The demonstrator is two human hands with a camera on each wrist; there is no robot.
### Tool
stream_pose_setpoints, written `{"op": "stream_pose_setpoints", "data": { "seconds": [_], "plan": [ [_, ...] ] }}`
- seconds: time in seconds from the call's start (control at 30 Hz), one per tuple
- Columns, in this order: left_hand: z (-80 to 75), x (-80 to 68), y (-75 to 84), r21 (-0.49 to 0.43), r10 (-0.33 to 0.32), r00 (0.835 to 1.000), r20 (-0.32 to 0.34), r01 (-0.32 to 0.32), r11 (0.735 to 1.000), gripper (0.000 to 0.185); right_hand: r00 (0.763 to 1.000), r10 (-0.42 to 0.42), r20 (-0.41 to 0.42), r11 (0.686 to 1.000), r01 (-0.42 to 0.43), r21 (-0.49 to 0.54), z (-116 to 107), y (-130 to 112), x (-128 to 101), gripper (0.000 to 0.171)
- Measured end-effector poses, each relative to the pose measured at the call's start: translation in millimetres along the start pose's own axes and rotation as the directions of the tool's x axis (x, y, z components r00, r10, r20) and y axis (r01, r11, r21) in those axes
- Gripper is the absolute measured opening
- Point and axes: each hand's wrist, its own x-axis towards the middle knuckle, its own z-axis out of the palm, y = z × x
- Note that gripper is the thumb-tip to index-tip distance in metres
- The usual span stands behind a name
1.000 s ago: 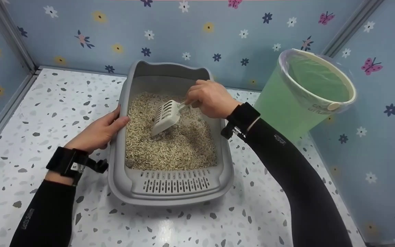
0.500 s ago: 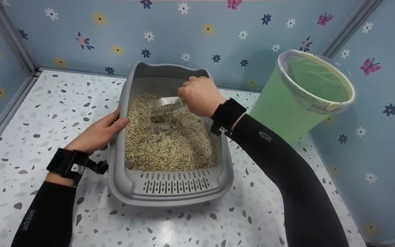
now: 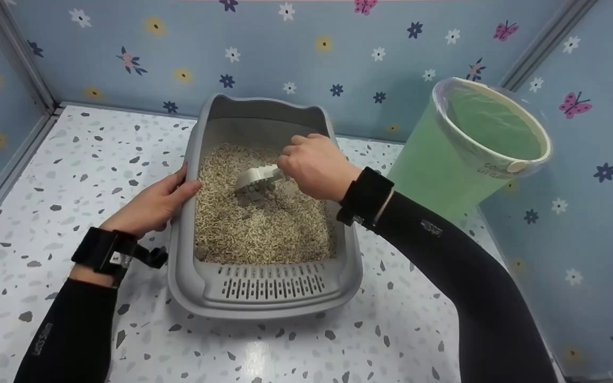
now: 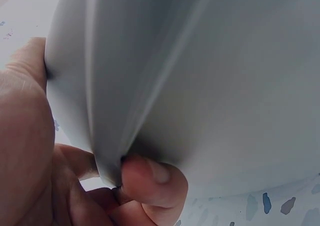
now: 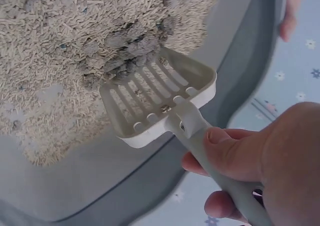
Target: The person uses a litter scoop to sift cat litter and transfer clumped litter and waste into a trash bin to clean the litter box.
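Note:
A grey litter box (image 3: 184, 276) filled with pale pellet litter (image 3: 264, 229) stands on the speckled floor. My right hand (image 3: 314, 165) grips the handle of a white slotted scoop (image 3: 256, 180), whose blade (image 5: 155, 93) noses into a patch of grey clumps (image 5: 127, 51) in the litter. My left hand (image 3: 152, 205) holds the box's left rim, thumb over the edge and fingers under it. In the left wrist view the fingers (image 4: 150, 178) pinch the grey rim (image 4: 165, 76).
A green bin (image 3: 471, 143) lined with a clear bag stands at the right, tilted toward me. Blue flowered walls (image 3: 285, 48) close in behind and on both sides. Speckled white floor (image 3: 72, 175) lies around the box.
The scoop lifted out of the litter toward the box's far end, uncovering grey clumps. Now it has come back down and toward me, its blade at those clumps. The left hand has stayed put.

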Motion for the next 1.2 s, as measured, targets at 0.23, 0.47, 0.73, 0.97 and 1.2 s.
{"op": "stream_pose_setpoints", "data": {
  "seconds": [0.23, 0.47, 0.73, 0.97, 1.2],
  "plan": [
    [-2.6, -3.3, -4.5, 0.018, -0.015, 1.000, -0.008, 0.015, 1.000, 0.088, 1.000, 0.027, -0.001, 0.999, -0.027, 0.025, -14.6, 7.4, -9.5, 0.013],
    [-0.7, -2.7, -5.7, 0.022, -0.014, 1.000, -0.016, 0.014, 1.000, 0.088, 0.989, 0.143, 0.042, 0.989, -0.140, -0.056, -14.1, 17.0, -0.3, 0.023],
    [3.2, -1.0, -3.5, 0.008, -0.008, 1.000, -0.017, 0.008, 1.000, 0.088, 0.959, 0.247, 0.137, 0.958, -0.221, -0.183, 5.0, 25.7, 19.4, 0.042],
    [3.7, -1.0, -0.7, 0.007, -0.004, 1.000, -0.009, 0.004, 1.000, 0.087, 0.920, 0.297, 0.256, 0.954, -0.274, -0.121, 8.5, 29.3, 28.0, 0.040],
    [1.2, -0.4, 0.2, 0.011, 0.001, 1.000, -0.010, -0.001, 1.000, 0.086, 0.842, 0.286, 0.457, 0.938, -0.344, 0.048, -14.1, 41.5, 57.2, 0.029]
  ]
}}
